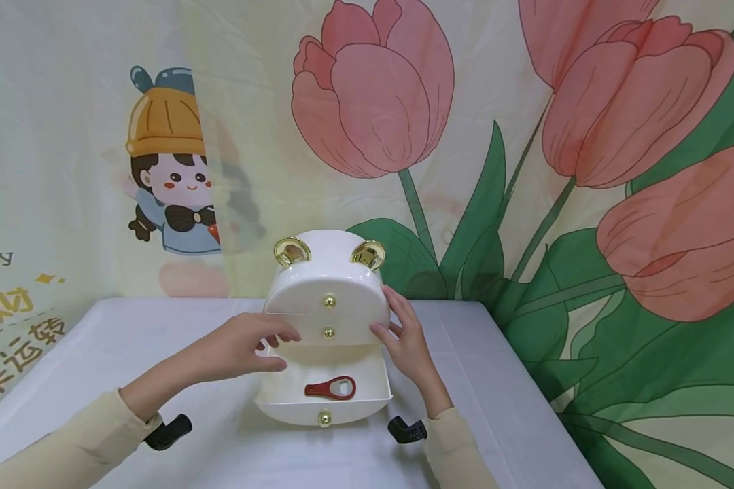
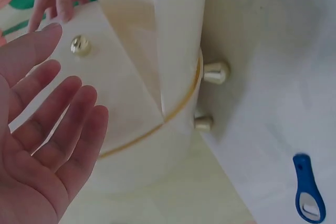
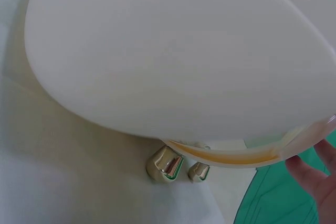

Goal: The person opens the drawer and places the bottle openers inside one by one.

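A glossy white storage box [image 1: 336, 265] with gold ears and knobs stands on the table; its bottom drawer [image 1: 300, 412] is pulled out. Inside lies a red bottle opener [image 1: 330, 388]. My left hand [image 1: 245, 346] is at the box's left side, above the drawer's edge, fingers loosely spread and holding nothing; the left wrist view also shows that empty palm. At the right side, my right hand [image 1: 412, 339] touches the box with its fingers and thumb near the front edge. Part of it shows at the rim in the right wrist view.
The left wrist view shows a blue bottle opener [image 2: 310, 192] on the white surface; I cannot see it in the head view. The white-covered table [image 1: 98, 346] meets a tulip-printed backdrop [image 1: 373, 102]. Black devices [image 1: 170, 432] are worn at both wrists.
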Tool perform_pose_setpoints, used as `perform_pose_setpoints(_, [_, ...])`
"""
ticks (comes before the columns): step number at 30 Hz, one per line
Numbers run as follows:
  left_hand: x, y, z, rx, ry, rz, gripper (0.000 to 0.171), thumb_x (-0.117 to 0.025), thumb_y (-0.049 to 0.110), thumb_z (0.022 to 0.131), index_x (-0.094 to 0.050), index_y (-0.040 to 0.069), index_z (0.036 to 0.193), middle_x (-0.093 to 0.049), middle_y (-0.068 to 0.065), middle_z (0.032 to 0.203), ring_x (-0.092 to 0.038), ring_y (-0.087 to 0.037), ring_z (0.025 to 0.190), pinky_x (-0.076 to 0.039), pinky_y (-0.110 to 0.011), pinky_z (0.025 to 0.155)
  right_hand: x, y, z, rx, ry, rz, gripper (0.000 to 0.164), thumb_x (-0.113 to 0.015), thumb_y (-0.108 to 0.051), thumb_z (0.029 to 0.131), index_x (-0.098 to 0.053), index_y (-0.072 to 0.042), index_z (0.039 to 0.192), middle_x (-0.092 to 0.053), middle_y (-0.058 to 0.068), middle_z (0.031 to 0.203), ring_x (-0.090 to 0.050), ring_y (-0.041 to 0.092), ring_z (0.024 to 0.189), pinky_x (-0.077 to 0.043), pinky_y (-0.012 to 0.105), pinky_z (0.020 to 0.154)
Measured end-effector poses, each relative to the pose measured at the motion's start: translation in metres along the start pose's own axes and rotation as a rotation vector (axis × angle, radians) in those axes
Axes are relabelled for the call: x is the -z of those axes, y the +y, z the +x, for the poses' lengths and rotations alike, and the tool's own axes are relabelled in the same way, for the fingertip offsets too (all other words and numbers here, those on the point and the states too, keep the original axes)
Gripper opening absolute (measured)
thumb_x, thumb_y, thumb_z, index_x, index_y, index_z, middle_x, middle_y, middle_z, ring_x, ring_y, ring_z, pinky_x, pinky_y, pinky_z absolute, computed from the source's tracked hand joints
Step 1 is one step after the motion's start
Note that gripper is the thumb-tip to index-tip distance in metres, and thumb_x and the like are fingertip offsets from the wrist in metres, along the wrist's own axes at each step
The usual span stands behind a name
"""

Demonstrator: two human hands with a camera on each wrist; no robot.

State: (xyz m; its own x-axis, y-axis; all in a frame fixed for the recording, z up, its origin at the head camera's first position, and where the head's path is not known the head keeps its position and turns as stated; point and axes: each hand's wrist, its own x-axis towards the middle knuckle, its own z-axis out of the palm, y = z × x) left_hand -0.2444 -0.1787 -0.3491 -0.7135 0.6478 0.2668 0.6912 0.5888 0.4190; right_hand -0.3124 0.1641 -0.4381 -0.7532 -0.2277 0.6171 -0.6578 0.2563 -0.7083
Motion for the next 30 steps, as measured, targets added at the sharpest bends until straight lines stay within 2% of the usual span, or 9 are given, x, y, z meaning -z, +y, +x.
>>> perform_pose_setpoints(6, [0.018, -0.016, -0.019, 0.056, 0.039, 0.030, 0.040, -0.088, 0.025, 0.089, -0.075, 0.017, 0.126, -0.075, 0.003, 0.116, -0.069, -0.009, 0.097, -0.062, -0.029, 0.079, -0.001, 0.001, 0.002, 0.015, 0.006, 0.009, 0.074, -0.074, -0.005, 0.099, -0.042, -0.021, 0.164, -0.039, 0.006, 0.165, -0.043, 0.033, 0.151, -0.054, 0.053, 0.104])
perform_pose_setpoints(11, [0.025, -0.039, -0.035, 0.131, 0.056, 0.042, 0.042, -0.089, 0.032, 0.088, -0.075, 0.020, 0.126, -0.074, 0.008, 0.118, -0.070, -0.011, 0.098, -0.061, -0.029, 0.080, -0.002, 0.002, 0.002, 0.022, 0.007, 0.020, 0.074, -0.074, -0.004, 0.099, -0.042, -0.019, 0.164, -0.040, 0.008, 0.165, -0.043, 0.035, 0.151, -0.054, 0.056, 0.103])
perform_pose_setpoints(17, [0.026, -0.066, -0.049, 0.214, 0.051, 0.078, 0.046, -0.089, 0.037, 0.087, -0.074, 0.021, 0.127, -0.074, 0.007, 0.121, -0.071, -0.013, 0.100, -0.062, -0.031, 0.082, -0.002, 0.001, 0.001, 0.005, 0.013, 0.005, 0.075, -0.075, -0.008, 0.100, -0.041, -0.023, 0.164, -0.040, 0.004, 0.165, -0.043, 0.032, 0.151, -0.054, 0.054, 0.104])
perform_pose_setpoints(21, [0.024, -0.082, -0.055, 0.254, 0.042, 0.076, 0.047, -0.090, 0.037, 0.086, -0.075, 0.017, 0.126, -0.074, 0.003, 0.121, -0.071, -0.014, 0.099, -0.063, -0.036, 0.083, -0.002, 0.002, 0.000, 0.007, 0.012, 0.003, 0.074, -0.074, -0.009, 0.100, -0.041, -0.022, 0.165, -0.040, 0.006, 0.165, -0.042, 0.034, 0.152, -0.054, 0.054, 0.104])
perform_pose_setpoints(25, [0.021, -0.096, -0.059, 0.267, 0.020, 0.056, 0.048, -0.090, 0.035, 0.086, -0.074, 0.014, 0.126, -0.075, -0.001, 0.121, -0.071, -0.018, 0.100, -0.063, -0.042, 0.084, -0.003, 0.002, 0.000, 0.011, 0.008, 0.004, 0.074, -0.074, -0.009, 0.100, -0.041, -0.023, 0.165, -0.039, 0.006, 0.166, -0.042, 0.034, 0.152, -0.054, 0.056, 0.104])
perform_pose_setpoints(30, [0.015, -0.118, -0.060, 0.294, -0.014, 0.049, 0.047, -0.089, 0.033, 0.087, -0.074, 0.015, 0.127, -0.074, -0.002, 0.122, -0.069, -0.022, 0.104, -0.062, -0.048, 0.087, -0.002, 0.001, -0.001, 0.003, 0.008, -0.012, 0.074, -0.074, -0.010, 0.100, -0.040, -0.024, 0.165, -0.040, 0.006, 0.165, -0.043, 0.034, 0.151, -0.054, 0.052, 0.105])
